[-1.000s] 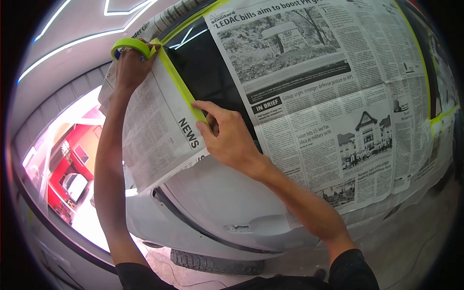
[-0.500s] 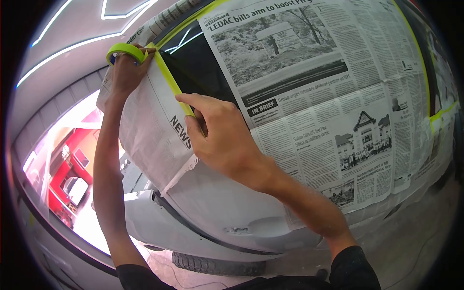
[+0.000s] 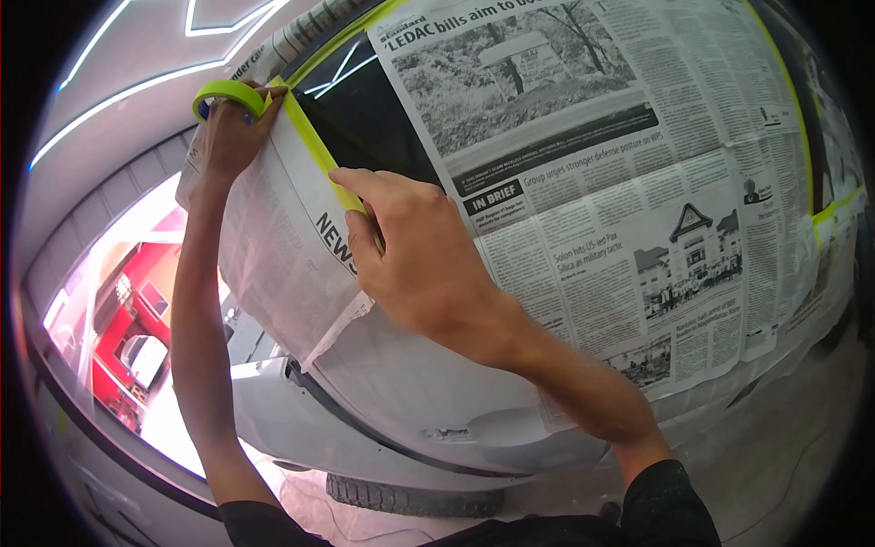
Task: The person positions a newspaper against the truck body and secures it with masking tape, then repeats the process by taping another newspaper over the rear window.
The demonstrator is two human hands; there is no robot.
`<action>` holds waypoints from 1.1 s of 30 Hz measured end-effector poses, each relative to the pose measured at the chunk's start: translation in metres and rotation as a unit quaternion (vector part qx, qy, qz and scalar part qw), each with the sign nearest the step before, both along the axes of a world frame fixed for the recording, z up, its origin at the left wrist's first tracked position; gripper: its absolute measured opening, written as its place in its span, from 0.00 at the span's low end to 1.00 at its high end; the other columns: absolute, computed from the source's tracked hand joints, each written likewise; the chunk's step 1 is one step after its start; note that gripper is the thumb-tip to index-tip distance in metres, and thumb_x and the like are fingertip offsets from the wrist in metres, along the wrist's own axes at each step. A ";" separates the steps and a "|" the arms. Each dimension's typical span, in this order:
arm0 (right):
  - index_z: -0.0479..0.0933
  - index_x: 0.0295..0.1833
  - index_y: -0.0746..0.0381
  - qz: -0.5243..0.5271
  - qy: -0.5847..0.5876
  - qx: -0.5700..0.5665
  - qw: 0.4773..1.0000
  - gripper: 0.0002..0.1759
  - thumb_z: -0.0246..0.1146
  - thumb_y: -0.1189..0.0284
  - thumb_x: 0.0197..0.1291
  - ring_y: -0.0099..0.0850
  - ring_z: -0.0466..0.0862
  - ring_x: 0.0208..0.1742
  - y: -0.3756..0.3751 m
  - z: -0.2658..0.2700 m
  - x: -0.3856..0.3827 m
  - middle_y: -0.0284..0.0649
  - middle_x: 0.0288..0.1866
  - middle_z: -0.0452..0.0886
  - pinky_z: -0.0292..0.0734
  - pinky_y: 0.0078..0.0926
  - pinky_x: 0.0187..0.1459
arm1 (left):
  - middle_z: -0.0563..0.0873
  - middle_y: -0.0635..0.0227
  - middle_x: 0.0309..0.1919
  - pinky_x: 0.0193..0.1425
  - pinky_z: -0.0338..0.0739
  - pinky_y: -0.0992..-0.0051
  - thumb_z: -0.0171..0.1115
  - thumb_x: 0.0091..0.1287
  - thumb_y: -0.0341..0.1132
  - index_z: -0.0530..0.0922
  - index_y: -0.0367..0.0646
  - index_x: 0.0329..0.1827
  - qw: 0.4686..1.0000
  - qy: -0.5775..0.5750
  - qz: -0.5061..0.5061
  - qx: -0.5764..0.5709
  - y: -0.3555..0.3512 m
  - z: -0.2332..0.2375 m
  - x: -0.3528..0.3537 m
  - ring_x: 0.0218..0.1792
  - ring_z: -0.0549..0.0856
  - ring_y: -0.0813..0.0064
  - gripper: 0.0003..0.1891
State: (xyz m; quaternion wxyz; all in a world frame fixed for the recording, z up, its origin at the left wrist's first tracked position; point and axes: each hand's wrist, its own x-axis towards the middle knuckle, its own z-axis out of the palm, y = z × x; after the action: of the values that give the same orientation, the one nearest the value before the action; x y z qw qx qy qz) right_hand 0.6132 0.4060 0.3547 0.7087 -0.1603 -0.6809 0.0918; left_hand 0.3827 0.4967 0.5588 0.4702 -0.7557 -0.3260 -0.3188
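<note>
At the upper left, my left hand [image 3: 232, 137] is closed on a roll of yellow-green masking tape [image 3: 228, 88], its fingertips at the upper end of a tape strip [image 3: 312, 135]. That strip slants down along the edge of a dark window [image 3: 365, 114], over the border of a newspaper sheet [image 3: 283, 228]. Lower on the same strip, my right hand [image 3: 419, 251] pinches it between thumb and forefinger. Right of the dark glass, a large newspaper page [image 3: 583, 201] covers the vehicle's side, with tape along its far edge.
Below the paper is the pale grey vehicle door [image 3: 437, 383] with a recessed handle [image 3: 506, 426]. A tyre [image 3: 415, 497] shows at the bottom. A bright opening with a red structure [image 3: 137, 310] lies at the left, and a cable [image 3: 788, 492] runs over the floor at lower right.
The view has shifted slightly. Both hands keep nearly the same places on the tape, with the left hand and roll a little further left in view.
</note>
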 end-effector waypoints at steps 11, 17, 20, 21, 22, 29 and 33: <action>0.81 0.61 0.75 -0.040 -0.024 -0.042 0.998 0.18 0.62 0.79 0.68 0.53 0.89 0.45 0.017 -0.016 0.000 0.59 0.48 0.87 0.83 0.44 0.50 | 0.88 0.59 0.53 0.58 0.83 0.60 0.68 0.73 0.34 0.90 0.49 0.59 0.994 0.018 0.104 -0.017 -0.013 -0.004 0.011 0.52 0.90 0.55 0.14; 0.83 0.58 0.74 -0.083 -0.023 0.032 0.996 0.16 0.62 0.78 0.68 0.53 0.88 0.43 0.014 -0.005 0.013 0.58 0.46 0.88 0.82 0.46 0.49 | 0.89 0.59 0.52 0.56 0.84 0.60 0.68 0.73 0.32 0.90 0.48 0.58 0.994 0.039 0.099 -0.002 -0.009 -0.001 0.008 0.50 0.90 0.54 0.13; 0.83 0.57 0.74 -0.120 0.014 0.117 0.986 0.15 0.63 0.78 0.67 0.53 0.88 0.44 0.025 -0.010 0.010 0.58 0.46 0.88 0.81 0.48 0.50 | 0.89 0.59 0.51 0.56 0.84 0.60 0.68 0.73 0.32 0.90 0.47 0.57 0.995 0.035 0.095 -0.013 -0.006 0.002 0.007 0.48 0.90 0.53 0.13; 0.83 0.56 0.73 -0.122 0.018 0.115 0.986 0.15 0.63 0.78 0.67 0.53 0.88 0.44 0.024 -0.010 0.011 0.57 0.46 0.88 0.81 0.48 0.50 | 0.89 0.59 0.50 0.56 0.84 0.60 0.68 0.73 0.32 0.91 0.47 0.57 0.995 0.044 0.094 -0.009 -0.006 0.003 0.007 0.48 0.90 0.53 0.13; 0.83 0.56 0.73 -0.125 0.023 0.114 0.985 0.15 0.63 0.78 0.67 0.54 0.87 0.45 0.024 -0.010 0.011 0.57 0.45 0.88 0.81 0.49 0.50 | 0.90 0.58 0.50 0.55 0.84 0.60 0.68 0.73 0.32 0.91 0.47 0.57 0.994 0.053 0.092 -0.004 -0.006 0.004 0.006 0.47 0.90 0.53 0.12; 0.79 0.59 0.69 -0.133 0.054 0.175 0.974 0.17 0.65 0.78 0.65 0.52 0.81 0.49 0.024 -0.012 0.014 0.52 0.45 0.83 0.76 0.49 0.55 | 0.89 0.60 0.48 0.53 0.84 0.60 0.67 0.74 0.34 0.91 0.48 0.57 0.992 0.072 0.102 -0.009 -0.009 0.006 0.011 0.47 0.90 0.53 0.12; 0.74 0.57 0.70 -0.124 0.026 0.164 0.978 0.17 0.61 0.80 0.63 0.55 0.79 0.50 0.034 -0.020 0.011 0.53 0.46 0.80 0.75 0.52 0.54 | 0.89 0.60 0.48 0.53 0.84 0.60 0.67 0.74 0.35 0.91 0.49 0.57 0.988 0.091 0.125 0.001 -0.011 0.008 0.013 0.47 0.90 0.54 0.12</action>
State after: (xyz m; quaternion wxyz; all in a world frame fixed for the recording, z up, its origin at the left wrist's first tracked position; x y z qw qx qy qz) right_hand 0.6239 0.4402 0.3346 0.7485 -0.1223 -0.6431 -0.1056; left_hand 0.3960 0.4852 0.5668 0.5349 -0.7343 -0.3731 -0.1883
